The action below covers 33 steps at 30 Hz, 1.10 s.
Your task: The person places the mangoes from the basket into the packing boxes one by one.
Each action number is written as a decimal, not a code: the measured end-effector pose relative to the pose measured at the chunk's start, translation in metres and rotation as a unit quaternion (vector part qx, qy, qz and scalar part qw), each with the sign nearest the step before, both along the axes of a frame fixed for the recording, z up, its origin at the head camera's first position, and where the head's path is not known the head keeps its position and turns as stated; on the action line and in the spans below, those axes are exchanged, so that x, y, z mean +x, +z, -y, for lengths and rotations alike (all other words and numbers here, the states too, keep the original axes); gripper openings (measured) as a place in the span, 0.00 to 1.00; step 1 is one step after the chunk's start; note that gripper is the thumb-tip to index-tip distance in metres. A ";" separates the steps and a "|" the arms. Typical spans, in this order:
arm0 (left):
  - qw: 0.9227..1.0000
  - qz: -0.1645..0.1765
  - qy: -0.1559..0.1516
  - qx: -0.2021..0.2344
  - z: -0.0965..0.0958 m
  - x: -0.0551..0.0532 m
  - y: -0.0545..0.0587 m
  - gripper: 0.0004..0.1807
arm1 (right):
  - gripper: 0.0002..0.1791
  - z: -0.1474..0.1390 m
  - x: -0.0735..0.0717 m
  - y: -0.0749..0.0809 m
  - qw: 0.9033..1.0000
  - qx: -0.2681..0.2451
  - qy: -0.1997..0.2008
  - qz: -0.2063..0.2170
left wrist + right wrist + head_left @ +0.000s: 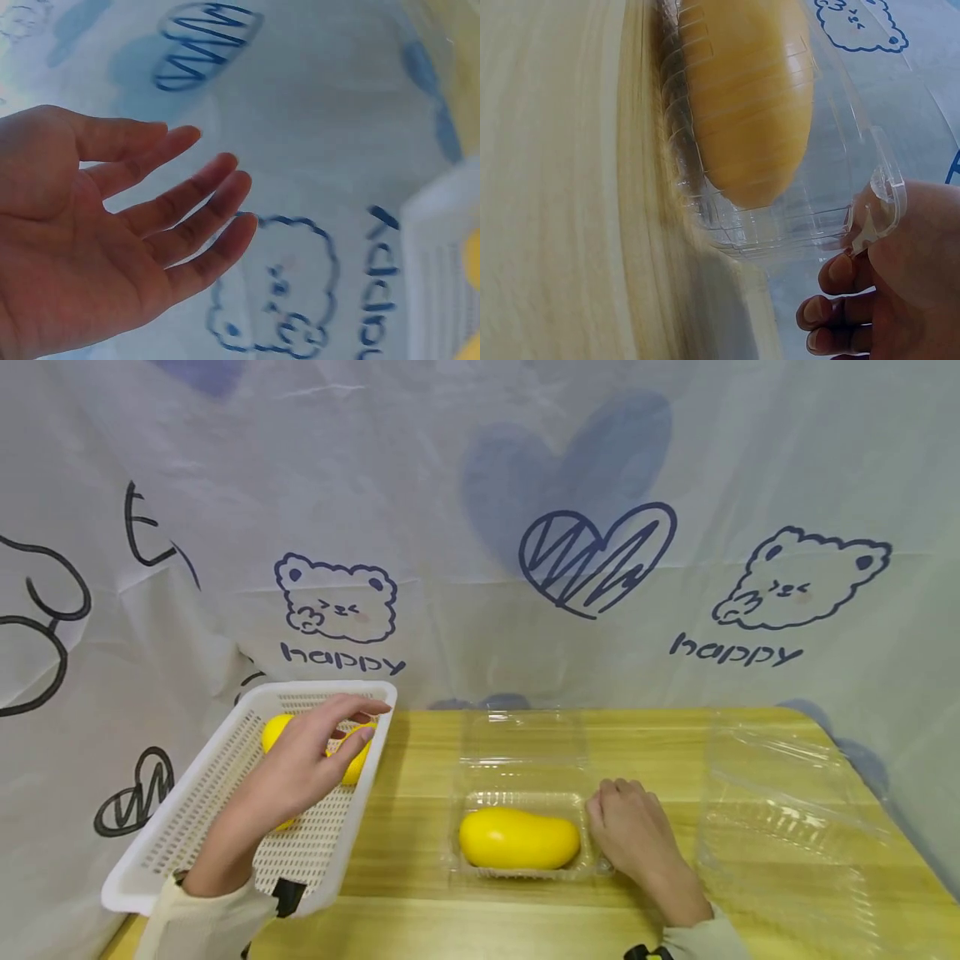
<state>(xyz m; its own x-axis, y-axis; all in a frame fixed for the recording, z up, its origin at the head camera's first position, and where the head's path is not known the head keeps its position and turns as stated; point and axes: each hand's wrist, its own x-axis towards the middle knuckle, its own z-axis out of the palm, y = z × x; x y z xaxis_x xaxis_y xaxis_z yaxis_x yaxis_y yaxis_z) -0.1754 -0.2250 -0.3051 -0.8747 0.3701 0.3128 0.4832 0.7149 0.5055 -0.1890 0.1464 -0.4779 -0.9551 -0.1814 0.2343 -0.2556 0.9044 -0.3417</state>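
Observation:
A yellow mango (519,839) lies in an open clear plastic clamshell box (525,779) at the middle of the table. At the box's right edge, my right hand (637,831) pinches the rim tab; the right wrist view shows its fingers (838,271) curled at that corner. Over the white basket (366,806) on the left hovers my left hand (300,764), its fingers relaxed and spread with nothing in them, as the left wrist view confirms. Beneath it in the basket sit yellow mangoes (356,767), partly hidden by the hand and wrist.
Another clear plastic box (787,835) stands on the right side of the wooden table (420,910). A white cloth (465,635) printed with bears and hearts hangs behind the table and along its left side.

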 end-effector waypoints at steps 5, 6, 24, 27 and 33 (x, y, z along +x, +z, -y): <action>0.999 0.021 0.025 -0.032 0.015 -0.022 -0.010 0.17 | 0.18 -0.001 0.000 0.000 1.000 0.002 0.003 0.003; 0.999 0.027 0.025 -0.035 0.018 -0.027 -0.013 0.17 | 0.18 -0.002 0.000 0.000 1.000 0.001 0.003 0.005; 0.986 0.139 0.022 -0.092 0.059 -0.096 -0.049 0.30 | 0.18 -0.001 -0.001 0.000 1.000 -0.007 0.002 0.011; 0.983 0.151 0.018 -0.100 0.061 -0.105 -0.059 0.30 | 0.17 -0.002 -0.001 0.001 1.000 -0.006 0.000 0.010; 0.970 0.201 0.046 -0.127 0.060 -0.123 -0.076 0.32 | 0.17 -0.004 0.000 0.003 1.000 -0.006 -0.004 0.025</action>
